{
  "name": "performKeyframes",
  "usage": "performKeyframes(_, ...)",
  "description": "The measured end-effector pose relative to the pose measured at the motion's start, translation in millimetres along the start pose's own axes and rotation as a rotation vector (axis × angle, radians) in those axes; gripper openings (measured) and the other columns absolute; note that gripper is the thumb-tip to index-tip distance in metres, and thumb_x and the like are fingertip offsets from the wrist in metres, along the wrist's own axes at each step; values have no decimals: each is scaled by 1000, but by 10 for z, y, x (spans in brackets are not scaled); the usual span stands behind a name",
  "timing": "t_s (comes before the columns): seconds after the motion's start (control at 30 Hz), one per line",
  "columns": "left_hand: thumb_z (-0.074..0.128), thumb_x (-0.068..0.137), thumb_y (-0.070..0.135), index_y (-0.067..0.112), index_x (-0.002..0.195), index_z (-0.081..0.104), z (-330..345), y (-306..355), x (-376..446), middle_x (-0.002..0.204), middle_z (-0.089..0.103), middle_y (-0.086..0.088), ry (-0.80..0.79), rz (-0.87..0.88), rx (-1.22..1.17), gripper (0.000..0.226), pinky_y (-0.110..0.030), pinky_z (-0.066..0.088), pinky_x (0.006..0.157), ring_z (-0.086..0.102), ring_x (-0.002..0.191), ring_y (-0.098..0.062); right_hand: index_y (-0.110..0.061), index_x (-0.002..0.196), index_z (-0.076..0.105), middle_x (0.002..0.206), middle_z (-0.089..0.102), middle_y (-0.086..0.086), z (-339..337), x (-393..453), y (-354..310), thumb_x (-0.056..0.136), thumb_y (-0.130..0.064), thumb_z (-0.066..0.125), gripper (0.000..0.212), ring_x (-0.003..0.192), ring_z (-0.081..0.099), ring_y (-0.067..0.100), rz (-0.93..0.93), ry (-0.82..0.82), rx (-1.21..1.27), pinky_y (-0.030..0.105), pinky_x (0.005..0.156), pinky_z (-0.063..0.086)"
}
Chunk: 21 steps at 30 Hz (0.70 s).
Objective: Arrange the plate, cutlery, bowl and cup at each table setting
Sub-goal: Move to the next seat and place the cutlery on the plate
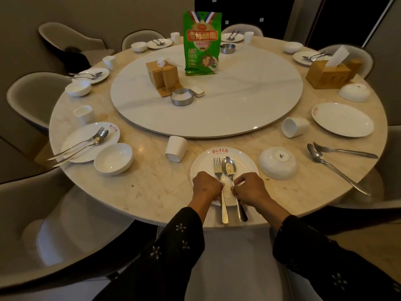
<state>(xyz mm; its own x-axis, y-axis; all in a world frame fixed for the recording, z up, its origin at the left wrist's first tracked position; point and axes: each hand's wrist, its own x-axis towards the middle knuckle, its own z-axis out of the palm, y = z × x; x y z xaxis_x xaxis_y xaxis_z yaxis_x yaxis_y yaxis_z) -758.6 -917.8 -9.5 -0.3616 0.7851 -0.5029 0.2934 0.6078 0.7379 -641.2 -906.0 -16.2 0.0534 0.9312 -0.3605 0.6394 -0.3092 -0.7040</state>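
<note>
Round marble table (152, 187): plates, bowls, cups, cutlery; white turntable (238, 101) at ctr, probably stone.

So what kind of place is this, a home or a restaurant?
Most likely a restaurant's private dining room. A big round table carries a turntable in the middle, many matching settings ring it, and the plate under the hands bears a printed red logo, as does another plate.
</note>
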Motion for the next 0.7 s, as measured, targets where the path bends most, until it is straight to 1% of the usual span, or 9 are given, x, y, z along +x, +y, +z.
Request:
performKeyframes(0.1,75,82,16,1,91,72,16,-20,24,89,73,-16,-1,12,6,18,-38,60,79,73,78,-27,-9,97,67,97,66,10,7,1,-5,81,-12,74,18,92,66,27,-7,4,-8,41,85,57)
performKeyframes(0.17,74,83,17,1,91,72,21,-35,41,89,73,-15,-1,27,20,18,-35,60,79,73,78,-26,-9,96,67,95,67,10,2,-6,-15,82,-13,74,16,86,67,26,-2,0,-12,39,80,58)
performKeyframes(0.27,72,85,22,2,90,73,3,-52,47,88,73,-13,3,62,40,20,-33,58,82,72,81,-25,-9,95,64,82,67,11,-23,-48,-63,86,-13,70,12,58,64,18,34,-30,19,25,53,53)
performKeyframes(0.33,72,85,23,3,85,72,-47,-54,48,83,70,-11,13,100,65,20,-34,57,85,71,79,-24,-7,97,62,76,67,13,-53,-78,-92,87,-11,69,12,49,61,16,63,-56,55,21,44,48)
performKeyframes(0.4,72,85,22,4,87,72,-144,-43,58,83,68,-9,11,145,76,18,-31,58,80,68,68,-19,-4,97,62,75,68,16,-83,-107,-105,87,-9,68,12,45,61,17,76,-79,91,21,40,47)
performKeyframes(0.43,72,85,22,5,90,72,-213,-36,70,87,69,-9,12,169,74,19,-30,59,76,68,67,-19,-3,96,62,74,69,17,-95,-119,-101,87,-8,68,12,45,62,18,74,-87,104,21,40,48)
performKeyframes(0.5,72,85,24,6,94,71,-395,-23,109,97,70,-10,48,236,81,20,-28,58,73,70,75,-21,-4,95,64,71,69,14,-118,-128,-70,87,-9,68,10,47,63,18,40,-64,106,25,45,53)
performKeyframes(0.6,70,86,26,8,98,69,-730,-15,191,101,70,-7,186,341,136,21,-25,49,78,64,86,-17,-5,100,65,75,65,6,-202,-87,62,87,-14,67,16,61,61,16,-93,124,42,31,63,53)
performKeyframes(0.7,69,85,30,9,107,64,-1058,-57,313,104,65,-9,360,412,178,30,-26,43,76,61,92,-20,-6,114,55,101,63,14,-292,-92,242,90,-21,64,29,86,58,23,-118,261,77,28,72,43)
